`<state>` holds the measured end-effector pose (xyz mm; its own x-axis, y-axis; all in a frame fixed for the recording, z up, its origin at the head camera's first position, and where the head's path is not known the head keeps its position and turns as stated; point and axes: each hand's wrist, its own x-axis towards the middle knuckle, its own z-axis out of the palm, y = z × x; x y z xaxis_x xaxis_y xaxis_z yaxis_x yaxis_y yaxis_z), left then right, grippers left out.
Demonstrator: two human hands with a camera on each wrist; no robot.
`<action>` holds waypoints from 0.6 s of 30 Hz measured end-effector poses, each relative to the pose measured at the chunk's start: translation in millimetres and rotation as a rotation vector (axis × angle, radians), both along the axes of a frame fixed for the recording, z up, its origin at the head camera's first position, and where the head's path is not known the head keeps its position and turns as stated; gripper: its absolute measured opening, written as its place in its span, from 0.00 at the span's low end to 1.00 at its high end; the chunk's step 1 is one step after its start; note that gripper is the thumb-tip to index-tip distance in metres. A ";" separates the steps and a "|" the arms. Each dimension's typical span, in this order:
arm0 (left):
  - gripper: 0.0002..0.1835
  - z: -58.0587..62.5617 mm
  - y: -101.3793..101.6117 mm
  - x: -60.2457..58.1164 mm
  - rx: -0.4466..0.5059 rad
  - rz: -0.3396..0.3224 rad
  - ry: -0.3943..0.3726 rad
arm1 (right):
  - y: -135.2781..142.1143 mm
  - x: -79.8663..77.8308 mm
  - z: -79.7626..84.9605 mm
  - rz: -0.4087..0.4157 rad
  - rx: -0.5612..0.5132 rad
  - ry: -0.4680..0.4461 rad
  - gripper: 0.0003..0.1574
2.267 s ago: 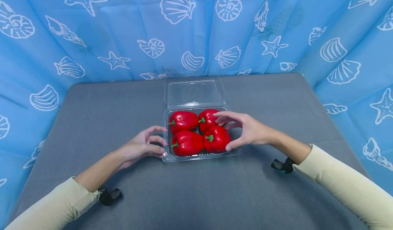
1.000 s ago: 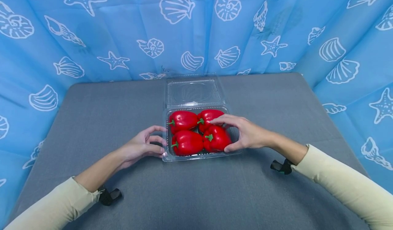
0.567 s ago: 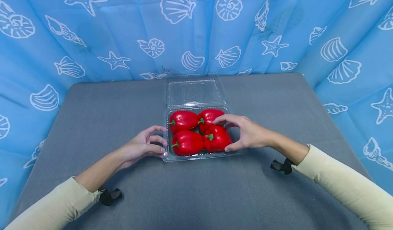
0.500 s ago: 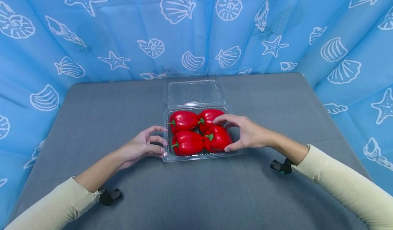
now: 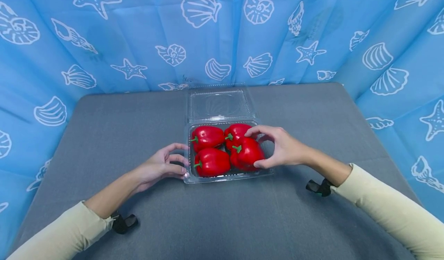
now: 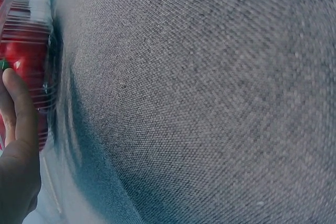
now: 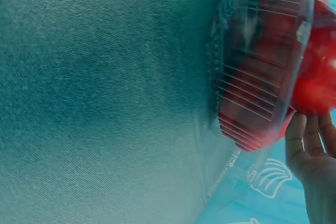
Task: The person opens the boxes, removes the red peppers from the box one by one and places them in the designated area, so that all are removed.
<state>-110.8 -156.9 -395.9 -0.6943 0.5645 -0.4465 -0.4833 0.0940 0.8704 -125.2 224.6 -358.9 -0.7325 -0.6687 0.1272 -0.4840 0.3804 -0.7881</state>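
Observation:
Red bell peppers with green stems fill a clear plastic clamshell container (image 5: pixel 222 179). My right hand (image 5: pixel 286 146) grips the front right bell pepper (image 5: pixel 247 154), thumb at its near side and fingers at its far side. In the right wrist view this pepper (image 7: pixel 317 77) stands up over the container's rim. My left hand (image 5: pixel 159 165) touches the container's left side with its fingertips, the fingers lightly bent. Beside it lie the front left bell pepper (image 5: pixel 213 162) and the back left one (image 5: pixel 209 136). The back right bell pepper (image 5: pixel 236 131) is partly hidden behind the gripped one.
The container's clear lid (image 5: pixel 220 104) lies folded back toward the rear edge of the grey cloth-covered table (image 5: pixel 222 221). A blue curtain (image 5: pixel 149 29) with white shell prints hangs behind and at both sides.
My right hand has risen a little with the front right bell pepper, which now sits higher and slightly to the right. The left hand and the container have stayed in place.

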 end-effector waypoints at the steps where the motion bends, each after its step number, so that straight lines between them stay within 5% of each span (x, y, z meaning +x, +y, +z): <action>1: 0.36 0.1 0.0 0.1 0.001 0.000 0.001 | 0.2 0.3 1.6 -0.004 -0.003 0.000 0.45; 9: 0.36 0.5 0.2 1.0 0.002 0.001 0.013 | 1.8 -0.1 15.1 -0.006 -0.020 0.026 0.43; 18: 0.36 1.0 0.8 1.8 -0.008 0.006 0.008 | 15.2 -12.1 33.2 -0.081 -0.046 0.153 0.45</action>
<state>-108.9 -156.0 -394.9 -0.7012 0.5569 -0.4453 -0.4765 0.0986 0.8736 -137.3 239.7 -325.7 -0.7534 -0.5994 0.2702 -0.5687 0.3879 -0.7253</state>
